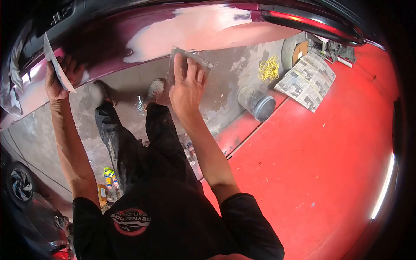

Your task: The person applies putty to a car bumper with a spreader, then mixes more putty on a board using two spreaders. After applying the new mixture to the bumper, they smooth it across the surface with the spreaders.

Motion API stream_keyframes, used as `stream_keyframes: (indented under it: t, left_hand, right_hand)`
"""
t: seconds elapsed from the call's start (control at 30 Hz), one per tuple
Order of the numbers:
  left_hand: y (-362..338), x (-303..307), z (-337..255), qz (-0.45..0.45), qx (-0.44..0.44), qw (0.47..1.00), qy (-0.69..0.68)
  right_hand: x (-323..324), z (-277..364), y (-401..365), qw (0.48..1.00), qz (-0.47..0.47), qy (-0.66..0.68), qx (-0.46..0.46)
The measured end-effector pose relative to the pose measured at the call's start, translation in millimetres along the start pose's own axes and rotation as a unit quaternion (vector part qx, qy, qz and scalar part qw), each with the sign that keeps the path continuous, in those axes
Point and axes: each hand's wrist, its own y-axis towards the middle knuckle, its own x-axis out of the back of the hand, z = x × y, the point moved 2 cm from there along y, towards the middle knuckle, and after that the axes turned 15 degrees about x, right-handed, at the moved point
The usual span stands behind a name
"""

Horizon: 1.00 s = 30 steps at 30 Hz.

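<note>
My left hand [57,81] grips a thin, stiff white sheet [57,65] along its edge, tilted close to the left part of a glossy maroon car panel [93,50]. My right hand [187,84] has its fingers laid across a thin grey square sheet [203,69], thumb hidden behind it. This grey sheet is just below the panel's lower edge in view. A broad pale pink patch [173,37] covers the panel's middle, with whitish areas at its upper end.
A grey bucket [255,103] lies on the stained concrete by the red floor [303,164]. Beyond it are a coiled yellow cord [268,69], a tire [289,51] and newspaper [307,81]. Several bottles [109,182] stand behind my legs; another car [39,216] is at lower left.
</note>
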Motion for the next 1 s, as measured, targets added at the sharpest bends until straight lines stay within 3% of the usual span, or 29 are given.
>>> stream_keyframes:
  t: [0.1, 0.2, 0.3, 0.43, 0.8, 1.0]
  left_hand:
    - [-7.0, -3.2, 0.5, -0.138, -0.029, 0.989, 0.035]
    - [1.8, -3.1, -1.2, 0.013, 0.012, 1.0, 0.011]
    - [4.1, -21.6, 1.8, -0.058, -0.009, 0.998, 0.025]
    - [2.4, -9.4, 0.4, -0.01, 0.001, 1.0, 0.02]
    - [-3.1, -2.5, -1.2, -0.03, -0.01, 0.999, 0.038]
    - [4.7, -8.9, -1.8, 0.047, 0.01, 0.998, 0.047]
  right_hand:
    - [17.3, -17.7, -9.7, 0.999, 0.017, -0.028, 0.022]
    - [41.1, -55.9, 4.1, 0.991, -0.025, -0.105, 0.074]
    - [45.3, -91.6, 18.8, 0.975, -0.027, -0.182, 0.128]
    - [45.9, -106.8, 28.3, 0.959, -0.017, -0.22, 0.179]
    - [11.1, -103.9, 21.1, 0.977, -0.024, -0.161, 0.134]
    - [4.9, -89.3, 8.8, 0.983, -0.039, -0.135, 0.121]
